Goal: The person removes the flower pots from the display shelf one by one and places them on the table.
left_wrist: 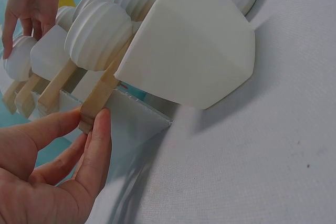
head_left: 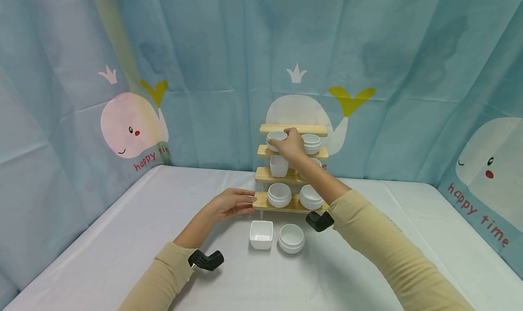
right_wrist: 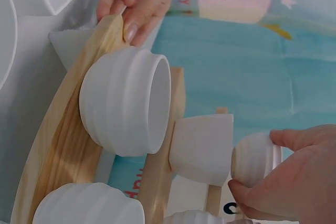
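A tiered display stand with wooden boards (head_left: pixel 292 206) holds small white bowls. At the left of its second board from the top, my right hand (head_left: pixel 293 146) grips a round white bowl (right_wrist: pixel 253 157) by its sides, thumb and fingers apart around it. My left hand (head_left: pixel 230 204) pinches the left end of the lowest board (left_wrist: pixel 100 95) between thumb and fingers. Another round bowl (head_left: pixel 311 144) stands to the right on the gripped bowl's tier. One tier below are a square white bowl (head_left: pixel 279 166) and a round one partly hidden by my right forearm. Two round ribbed bowls (head_left: pixel 279 195) stand on the lowest board.
On the white-covered table (head_left: pixel 347 274), in front of the stand, are a square white bowl (head_left: pixel 261 235) and a round white bowl (head_left: pixel 291 238). The top board (head_left: pixel 294 129) bears no bowl. A blue curtain (head_left: pixel 212 75) with whale prints hangs close behind the stand.
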The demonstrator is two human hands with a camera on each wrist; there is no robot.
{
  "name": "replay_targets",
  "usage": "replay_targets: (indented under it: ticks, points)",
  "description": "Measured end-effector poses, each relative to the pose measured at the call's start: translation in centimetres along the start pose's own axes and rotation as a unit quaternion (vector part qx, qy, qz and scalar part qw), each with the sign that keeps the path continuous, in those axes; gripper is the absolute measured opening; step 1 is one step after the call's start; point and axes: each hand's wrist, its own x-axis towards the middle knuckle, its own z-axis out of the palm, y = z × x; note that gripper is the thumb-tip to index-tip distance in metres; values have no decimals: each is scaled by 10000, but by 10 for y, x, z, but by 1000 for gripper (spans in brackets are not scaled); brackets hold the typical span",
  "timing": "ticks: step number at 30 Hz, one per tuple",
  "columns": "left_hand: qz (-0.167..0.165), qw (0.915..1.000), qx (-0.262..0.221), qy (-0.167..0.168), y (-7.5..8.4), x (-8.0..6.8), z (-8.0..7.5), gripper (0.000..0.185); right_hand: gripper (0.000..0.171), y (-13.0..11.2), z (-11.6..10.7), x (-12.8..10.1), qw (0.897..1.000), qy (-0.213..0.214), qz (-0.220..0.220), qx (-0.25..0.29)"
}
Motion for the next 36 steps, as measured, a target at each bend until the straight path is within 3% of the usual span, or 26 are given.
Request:
replay_targets:
  ticks: [36]
  points:
    - [28,10000,-12,-72,-1,0,-1,47,70,-5,-17,-20,9989,-335,-59,325]
